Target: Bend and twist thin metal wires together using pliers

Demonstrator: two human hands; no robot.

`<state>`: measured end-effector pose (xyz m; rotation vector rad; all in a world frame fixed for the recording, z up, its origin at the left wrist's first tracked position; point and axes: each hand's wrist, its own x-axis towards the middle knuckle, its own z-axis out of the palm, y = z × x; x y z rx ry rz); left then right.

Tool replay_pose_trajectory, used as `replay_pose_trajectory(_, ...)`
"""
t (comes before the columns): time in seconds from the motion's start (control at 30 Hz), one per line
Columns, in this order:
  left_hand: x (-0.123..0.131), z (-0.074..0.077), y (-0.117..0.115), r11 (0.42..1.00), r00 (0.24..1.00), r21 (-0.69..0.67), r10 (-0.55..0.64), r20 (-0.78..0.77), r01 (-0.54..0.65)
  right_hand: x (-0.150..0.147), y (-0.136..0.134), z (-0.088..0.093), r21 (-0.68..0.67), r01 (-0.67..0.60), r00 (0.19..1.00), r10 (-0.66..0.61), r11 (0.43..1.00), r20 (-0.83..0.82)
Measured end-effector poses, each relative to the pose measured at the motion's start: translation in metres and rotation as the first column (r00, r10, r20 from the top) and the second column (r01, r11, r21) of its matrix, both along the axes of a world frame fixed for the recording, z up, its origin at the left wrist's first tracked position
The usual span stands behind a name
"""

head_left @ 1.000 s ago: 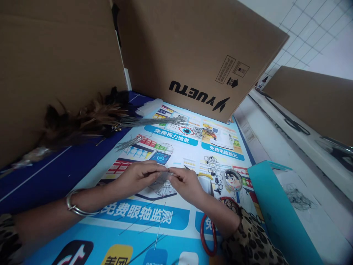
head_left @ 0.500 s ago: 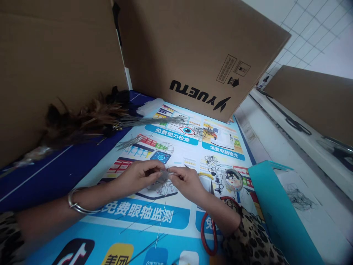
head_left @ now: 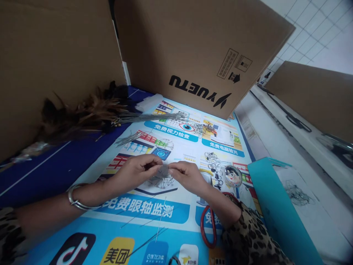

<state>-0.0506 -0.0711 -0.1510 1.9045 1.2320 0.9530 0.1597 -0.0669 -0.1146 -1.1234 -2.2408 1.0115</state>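
Observation:
My left hand [head_left: 138,170] has thumb and fingers pinched on a small greyish piece of thin wire or mesh [head_left: 164,170], too fine to make out fully. From the other side my right hand [head_left: 190,177] pinches at the same piece, thumb against fingers. Just below the fingertips is a round tangle of thin wire [head_left: 162,181]; whether it joins the held piece I cannot tell. Several loose straight wires [head_left: 159,222] lie nearer to me. Red-handled scissors [head_left: 202,226] rest partly under my right forearm.
Beyond my hands lie a long wire bundle [head_left: 150,117] and brown feathers [head_left: 91,108]. Small black loops [head_left: 217,177] sit beside a round clear container [head_left: 233,176]. A teal box [head_left: 271,198] with tangled wire stands at right. Cardboard [head_left: 193,48] walls the far side.
The fingertips of both hands have shifted slightly around the small grey piece. The view has tilted a little, and the things on the table keep their places.

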Motion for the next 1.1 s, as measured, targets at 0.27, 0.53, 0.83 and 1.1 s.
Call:
replay_pose_trajectory(0.27, -0.006, 0.014, 0.006, 0.989, 0.990, -0.120, 0.097, 0.106, -0.084, 0.017, 0.011, 0.011, 0.159, -0.036, 0.960, -0.010, 0.987, 0.280)
replay_pose_trajectory(0.53, -0.004, 0.019, 0.009, 0.942, 0.923, -0.273, 0.270, 0.274, -0.195, 0.011, 0.005, 0.008, 0.195, -0.176, 0.869, 0.059, 0.965, 0.491)
replay_pose_trajectory(0.83, -0.006, 0.013, 0.010, 0.950, 0.913, -0.242, 0.269, 0.307, -0.199, 0.004, -0.003, 0.010, 0.127, -0.196, 0.851, 0.104, 0.972, 0.515)
replay_pose_trajectory(1.1, -0.007, 0.013, 0.010, 0.962, 0.940, -0.180, 0.247, 0.235, -0.207, 0.003, -0.004, 0.009, 0.084, -0.172, 0.852, 0.105, 0.982, 0.513)
